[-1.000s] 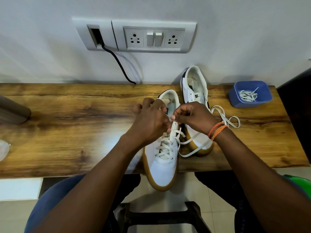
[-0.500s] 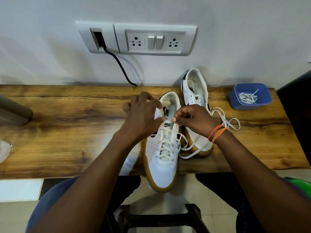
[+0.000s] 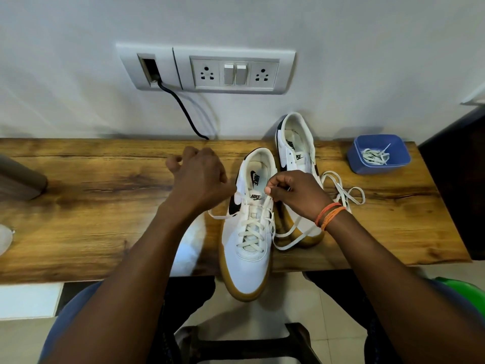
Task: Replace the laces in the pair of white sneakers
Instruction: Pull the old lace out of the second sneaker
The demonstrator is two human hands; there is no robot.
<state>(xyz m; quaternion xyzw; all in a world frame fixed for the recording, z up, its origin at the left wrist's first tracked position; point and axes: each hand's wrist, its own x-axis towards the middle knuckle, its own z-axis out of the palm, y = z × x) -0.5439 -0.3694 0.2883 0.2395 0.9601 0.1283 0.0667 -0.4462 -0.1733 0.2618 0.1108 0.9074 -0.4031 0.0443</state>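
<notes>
Two white sneakers with gum soles lie on the wooden table (image 3: 105,206). The near sneaker (image 3: 249,256) is laced most of the way up, and its toe hangs over the front edge. My left hand (image 3: 199,179) is beside its left side, fingers curled on the left lace end (image 3: 219,216), which loops out below the hand. My right hand (image 3: 296,195) pinches the right lace strand at the tongue. The far sneaker (image 3: 294,145) stands behind, partly hidden by my right hand. A loose lace (image 3: 343,191) lies coiled to its right.
A blue tub (image 3: 354,160) holding white laces stands at the back right. A socket panel (image 3: 233,72) and a black cable (image 3: 183,109) are on the wall. A grey object (image 3: 21,179) sits at the left edge. A dark stool (image 3: 249,345) is below the table.
My left hand has drawn away to the left from the sneaker's tongue, pulling the lace end out sideways. My right hand has stayed at the tongue.
</notes>
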